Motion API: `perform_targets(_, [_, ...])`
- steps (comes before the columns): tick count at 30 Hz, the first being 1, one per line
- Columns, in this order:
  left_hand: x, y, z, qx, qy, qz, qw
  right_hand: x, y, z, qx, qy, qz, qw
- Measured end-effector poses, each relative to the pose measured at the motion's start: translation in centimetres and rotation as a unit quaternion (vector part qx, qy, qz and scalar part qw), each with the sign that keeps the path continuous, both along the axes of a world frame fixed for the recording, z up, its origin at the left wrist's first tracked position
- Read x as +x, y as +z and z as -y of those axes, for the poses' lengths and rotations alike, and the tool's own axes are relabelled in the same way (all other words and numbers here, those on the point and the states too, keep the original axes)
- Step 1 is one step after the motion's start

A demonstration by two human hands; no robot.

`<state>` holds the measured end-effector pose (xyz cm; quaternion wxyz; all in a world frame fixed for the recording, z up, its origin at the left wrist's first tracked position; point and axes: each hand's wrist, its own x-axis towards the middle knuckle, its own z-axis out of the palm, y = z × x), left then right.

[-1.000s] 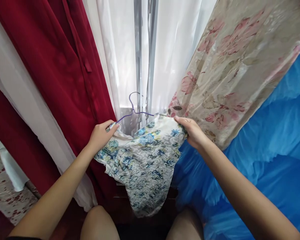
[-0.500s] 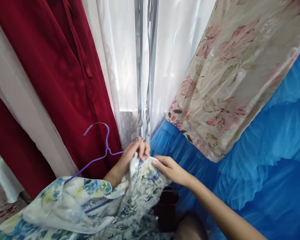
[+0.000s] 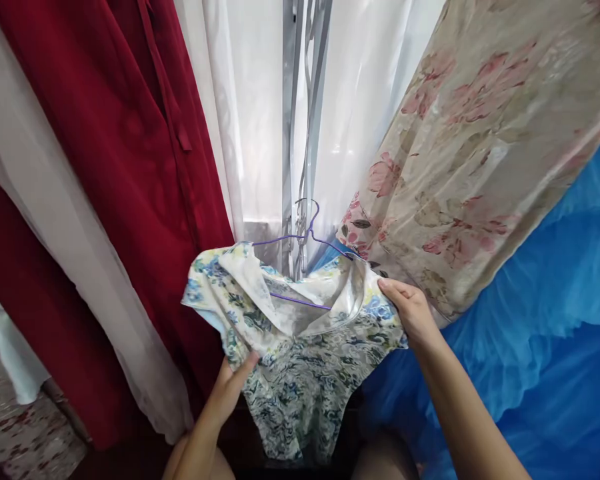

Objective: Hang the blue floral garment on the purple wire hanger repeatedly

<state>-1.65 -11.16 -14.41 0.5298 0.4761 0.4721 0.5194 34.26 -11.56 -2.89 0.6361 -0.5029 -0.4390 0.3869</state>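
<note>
A white garment with blue flowers (image 3: 300, 353) hangs on a thin purple wire hanger (image 3: 305, 237) in front of me. My left hand (image 3: 230, 390) grips the garment from below at its left side, thumb pressed on the cloth. My right hand (image 3: 410, 310) pinches the garment's right shoulder. The hanger's hook points up, close to a grey metal window frame (image 3: 293, 133). The hanger's lower bar shows inside the neckline.
Dark red fabric (image 3: 105, 147) and a white sheer curtain (image 3: 235, 107) hang at the left. A beige cloth with pink flowers (image 3: 470, 147) hangs at the right over blue tulle (image 3: 555, 320). My knees show at the bottom edge.
The garment has come back up and to the centre from the lower left. The hanger now sits upright. My hands have moved apart, left to the lower side, right to the shoulder.
</note>
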Motion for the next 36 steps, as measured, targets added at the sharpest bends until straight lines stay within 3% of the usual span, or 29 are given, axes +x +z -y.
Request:
perform_targets(3, [0.1,-2.3,2.9,-0.029,0.042,-0.021,0.999,0.1,-0.5,0.7,-0.043,0.071,0.022,0.996])
perform_targets(5, [0.5,-3.4,4.5,-0.056,0.034,-0.004,0.998,0.0,-1.8,1.7,-0.039,0.060,0.053,0.996])
perform_targets(6, [0.8,-3.9,5.2,-0.069,0.024,0.007,0.997,-0.4,-2.6,2.2,-0.017,0.016,0.078,0.997])
perform_targets(8, [1.3,-4.9,6.2,-0.089,0.012,0.030,0.995,-2.1,-4.6,3.6,0.050,-0.150,0.138,0.978])
perform_targets(10, [1.8,-5.7,6.8,-0.101,0.018,0.045,0.994,-5.1,-7.3,5.4,0.106,-0.342,0.170,0.918])
perform_targets(11, [2.1,-6.0,7.1,-0.105,0.022,0.049,0.993,-6.8,-8.8,6.4,0.115,-0.398,0.160,0.896])
perform_targets(12, [2.3,-6.3,7.3,-0.106,0.022,0.049,0.993,-8.6,-10.3,7.2,0.117,-0.405,0.132,0.897])
perform_targets(13, [2.5,-6.4,7.4,-0.105,0.020,0.047,0.993,-10.3,-11.7,7.9,0.090,-0.341,0.115,0.929])
perform_targets(14, [2.6,-6.4,7.6,-0.101,0.014,0.044,0.994,-11.9,-12.9,8.4,0.048,-0.209,0.113,0.970])
perform_targets(15, [2.7,-6.3,7.7,-0.096,0.002,0.041,0.995,-13.3,-13.9,8.6,0.005,-0.069,0.116,0.991])
perform_targets(17, [2.6,-6.0,7.9,-0.089,-0.021,0.032,0.995,-15.4,-15.2,8.4,-0.066,0.142,0.114,0.981])
perform_targets(18, [2.4,-5.8,8.0,-0.086,-0.028,0.028,0.995,-16.0,-15.5,8.1,-0.081,0.187,0.104,0.973])
perform_targets(23, [1.7,-6.0,8.9,-0.091,-0.013,0.025,0.995,-17.0,-15.8,6.9,-0.066,0.193,0.029,0.979])
perform_targets(30, [4.3,-6.5,11.1,-0.096,0.004,0.026,0.995,-16.5,-15.5,7.8,-0.069,0.139,-0.081,0.985])
perform_targets(33, [4.3,-6.5,10.5,-0.024,0.136,-0.035,0.990,-15.0,-14.8,8.6,-0.083,0.137,-0.070,0.985])
perform_targets(36, [4.0,-6.7,10.0,0.169,0.323,-0.148,0.919,-13.5,-14.4,9.7,-0.103,0.143,-0.040,0.983])
